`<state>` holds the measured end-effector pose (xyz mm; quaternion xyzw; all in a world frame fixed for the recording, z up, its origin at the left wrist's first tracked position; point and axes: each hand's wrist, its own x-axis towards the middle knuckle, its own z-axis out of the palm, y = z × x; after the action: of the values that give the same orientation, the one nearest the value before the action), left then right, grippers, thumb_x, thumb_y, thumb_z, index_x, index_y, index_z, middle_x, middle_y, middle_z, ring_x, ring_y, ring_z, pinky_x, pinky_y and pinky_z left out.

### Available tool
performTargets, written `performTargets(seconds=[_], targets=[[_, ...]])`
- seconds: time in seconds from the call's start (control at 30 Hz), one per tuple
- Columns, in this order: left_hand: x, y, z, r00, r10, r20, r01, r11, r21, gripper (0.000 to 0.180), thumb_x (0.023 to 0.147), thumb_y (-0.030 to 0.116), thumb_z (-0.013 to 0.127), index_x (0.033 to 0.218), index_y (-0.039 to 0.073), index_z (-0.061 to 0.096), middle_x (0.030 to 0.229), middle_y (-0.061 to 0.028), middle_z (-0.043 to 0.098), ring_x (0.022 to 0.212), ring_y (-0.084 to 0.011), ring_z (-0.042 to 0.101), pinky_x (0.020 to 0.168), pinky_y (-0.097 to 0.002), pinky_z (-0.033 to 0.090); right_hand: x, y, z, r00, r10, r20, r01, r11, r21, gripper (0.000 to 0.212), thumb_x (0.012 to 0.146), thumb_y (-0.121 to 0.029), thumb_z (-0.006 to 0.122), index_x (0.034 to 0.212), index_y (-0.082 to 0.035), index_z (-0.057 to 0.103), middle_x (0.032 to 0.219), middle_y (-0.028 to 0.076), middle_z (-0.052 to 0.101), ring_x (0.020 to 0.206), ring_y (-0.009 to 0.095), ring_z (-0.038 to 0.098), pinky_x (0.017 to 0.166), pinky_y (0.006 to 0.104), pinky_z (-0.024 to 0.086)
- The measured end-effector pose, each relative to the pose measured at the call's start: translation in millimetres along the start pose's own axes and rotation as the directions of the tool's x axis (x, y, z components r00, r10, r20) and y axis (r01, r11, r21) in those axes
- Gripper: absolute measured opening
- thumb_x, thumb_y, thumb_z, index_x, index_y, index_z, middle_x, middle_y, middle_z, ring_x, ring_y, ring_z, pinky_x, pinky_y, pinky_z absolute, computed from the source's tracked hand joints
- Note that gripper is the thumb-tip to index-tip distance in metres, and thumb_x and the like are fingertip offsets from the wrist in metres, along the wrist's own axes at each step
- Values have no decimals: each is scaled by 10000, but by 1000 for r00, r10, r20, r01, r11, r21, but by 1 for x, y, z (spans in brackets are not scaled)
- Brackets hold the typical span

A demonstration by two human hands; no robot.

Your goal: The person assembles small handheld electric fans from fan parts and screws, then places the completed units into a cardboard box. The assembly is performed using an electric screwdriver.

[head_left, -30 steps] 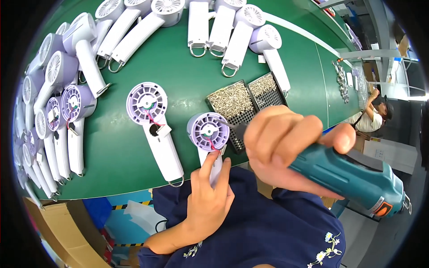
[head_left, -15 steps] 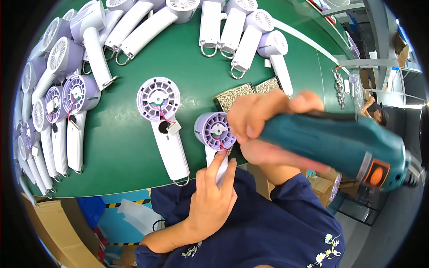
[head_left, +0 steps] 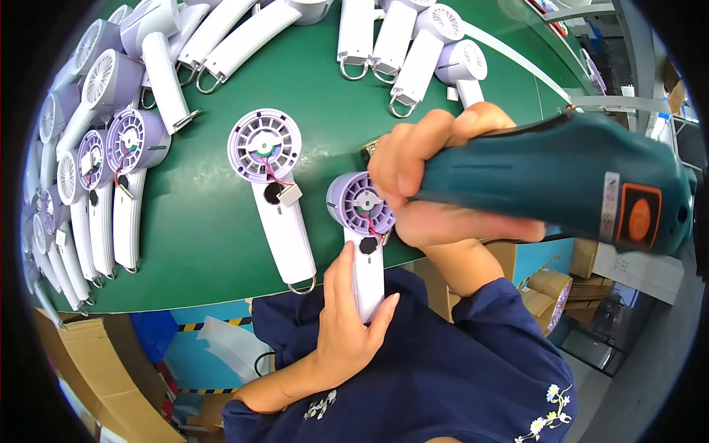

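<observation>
Laying the left hand point(head_left: 346, 336) along the nearer handheld fan point(head_left: 369, 284), with fingers nearly straight and close together against the left edge of its white handle, and with the thumb spread off to the right side. Leaving the handle between fingers and thumb; impossible to tell whether pinched there or only steadied. Curling the right hand point(head_left: 405, 166) around a teal power tool point(head_left: 546, 184), with fingers bunched over its front end and the thumb on top. Covering the right edge of the purple fan head point(head_left: 360, 201) from view; impossible to tell of any contact by the tip, hidden behind the fist. Showing red wires point(head_left: 367, 224) low in that head, just above a round black spot point(head_left: 368, 246). To the left, near but untouched, facing a second fan point(head_left: 286, 240) with a white connector point(head_left: 289, 195) on the green tabletop point(head_left: 192, 244). Farther out, crowding the left side with more fans point(head_left: 111, 81). Below, wearing a navy top point(head_left: 428, 354).
</observation>
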<state>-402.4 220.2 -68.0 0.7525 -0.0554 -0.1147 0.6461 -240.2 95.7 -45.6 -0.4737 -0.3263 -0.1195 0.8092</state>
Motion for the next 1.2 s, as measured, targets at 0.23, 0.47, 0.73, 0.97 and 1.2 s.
performTargets(seconds=[0.23, 0.47, 0.73, 0.97, 1.2], targets=[[13, 2, -1, 985, -170, 19, 171, 981, -88, 767, 924, 170, 585, 1465, -108, 118, 1374, -354, 391, 1212, -429, 497, 991, -409, 402, -6, -19, 4, 979, 188, -72, -191, 981, -39, 935, 617, -832, 582, 1115, -45, 500, 614, 115, 535, 510, 216, 515, 481, 331, 439], [20, 15, -6, 967, -248, 56, 254, 943, -217, 738, 941, 77, 498, 1513, -10, 40, 849, -110, 620, 573, -134, 541, 548, -276, 472, 11, -40, -10, 986, 2, -168, 51, 950, 309, 893, 725, -883, 403, 1242, -156, 435, 639, 16, 470, 442, 127, 405, 398, 283, 347], [22, 13, 0, 960, -279, 8, 272, 927, -258, 766, 926, 80, 531, 1516, 1, 49, 910, -133, 646, 586, -132, 584, 532, -264, 484, -21, -75, -62, 940, -158, -302, 148, 987, -57, 918, 735, -890, 319, 1230, -122, 406, 598, 78, 455, 393, 189, 412, 355, 309, 379], [22, 17, 3, 947, -320, -1, 311, 921, -236, 749, 933, 63, 528, 1511, -4, 57, 930, -136, 643, 604, -132, 589, 538, -261, 487, -40, -67, -72, 942, -225, -249, 203, 973, -111, 928, 739, -854, 414, 1233, -68, 403, 603, 114, 481, 426, 200, 438, 365, 319, 395], [21, 13, 3, 948, -320, -11, 307, 918, -253, 756, 930, 67, 537, 1511, 0, 56, 957, -137, 640, 611, -136, 595, 549, -263, 497, -49, -61, -82, 973, -130, -192, 101, 983, -152, 897, 735, -864, 397, 1232, -118, 395, 614, 80, 471, 432, 176, 445, 382, 300, 398]])
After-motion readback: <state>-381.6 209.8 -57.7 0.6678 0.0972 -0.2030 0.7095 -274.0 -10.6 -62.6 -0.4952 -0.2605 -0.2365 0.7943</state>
